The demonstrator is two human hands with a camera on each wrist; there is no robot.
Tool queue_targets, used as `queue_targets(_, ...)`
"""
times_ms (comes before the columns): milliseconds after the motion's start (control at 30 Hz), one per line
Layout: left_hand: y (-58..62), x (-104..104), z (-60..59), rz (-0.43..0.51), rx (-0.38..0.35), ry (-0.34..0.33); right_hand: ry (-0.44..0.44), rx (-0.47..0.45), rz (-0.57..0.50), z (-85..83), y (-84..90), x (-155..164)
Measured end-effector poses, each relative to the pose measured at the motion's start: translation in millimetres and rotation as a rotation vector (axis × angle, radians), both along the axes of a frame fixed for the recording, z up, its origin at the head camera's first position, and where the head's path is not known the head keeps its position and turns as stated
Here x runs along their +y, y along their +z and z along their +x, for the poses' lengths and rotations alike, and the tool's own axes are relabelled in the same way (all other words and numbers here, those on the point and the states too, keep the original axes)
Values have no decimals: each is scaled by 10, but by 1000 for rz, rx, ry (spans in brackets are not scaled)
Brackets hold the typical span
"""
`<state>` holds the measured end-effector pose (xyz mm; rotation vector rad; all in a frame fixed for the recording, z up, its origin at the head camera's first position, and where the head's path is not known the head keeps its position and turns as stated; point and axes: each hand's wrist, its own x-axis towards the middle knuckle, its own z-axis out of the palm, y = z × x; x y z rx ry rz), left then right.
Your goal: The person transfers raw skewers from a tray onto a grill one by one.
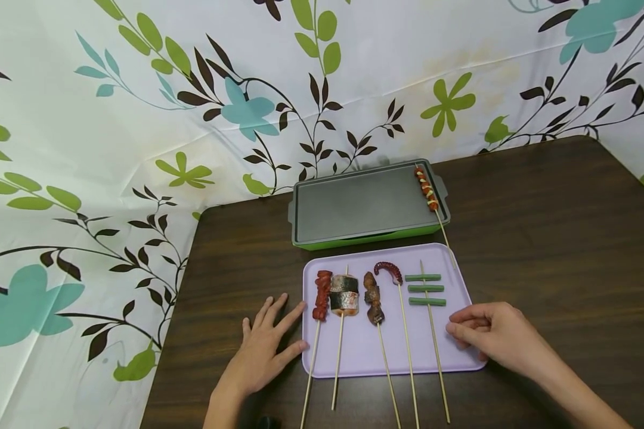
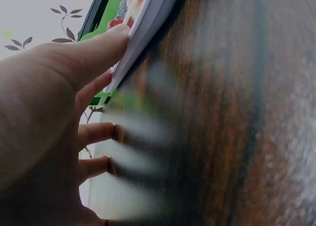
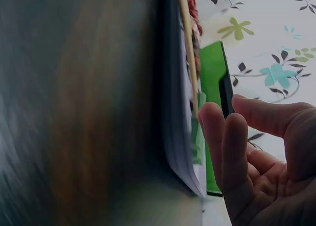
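From my remote station I note a dark wood-grain table (image 1: 553, 238) with a dull sheen; a small black object (image 1: 268, 422), cut off by the frame, sits at its near edge. Five sticks overhang the near rim of a lilac tray (image 1: 359, 357).

I find the left hand (image 1: 263, 350) flat, fingers spread, thumb and forefinger against the tray's left edge; it holds nothing. The right hand (image 1: 501, 330) is half open, fingers loosely bent, grip vacant, at the tray's right edge; I cannot tell whether it touches.

On the tray, left to right, I record a red skewer (image 1: 322, 295), a dark-banded skewer (image 1: 344, 302), a brown skewer (image 1: 373, 298), a tentacle skewer (image 1: 389, 266) and a green-stalk skewer (image 1: 426, 288), the last nearest the right hand.

Beyond stands a grey-topped green grill (image 1: 354, 202). A red-and-yellow skewer (image 1: 426, 188) lies at its right end, stick reaching over the tray's far corner. Behind the table hangs a creased white cloth (image 1: 381, 59) printed with leaves, flowers and birds.
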<state>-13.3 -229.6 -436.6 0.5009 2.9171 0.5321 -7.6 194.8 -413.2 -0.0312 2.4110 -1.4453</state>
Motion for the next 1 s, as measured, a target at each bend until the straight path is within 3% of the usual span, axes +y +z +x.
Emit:
queue_targets(600,-9,5,17,13,23,-9,67,9,76,30,-155,-209)
queue_targets(1000,-12,1,20,22,21,-14,75,-33,19,33,-176,-229)
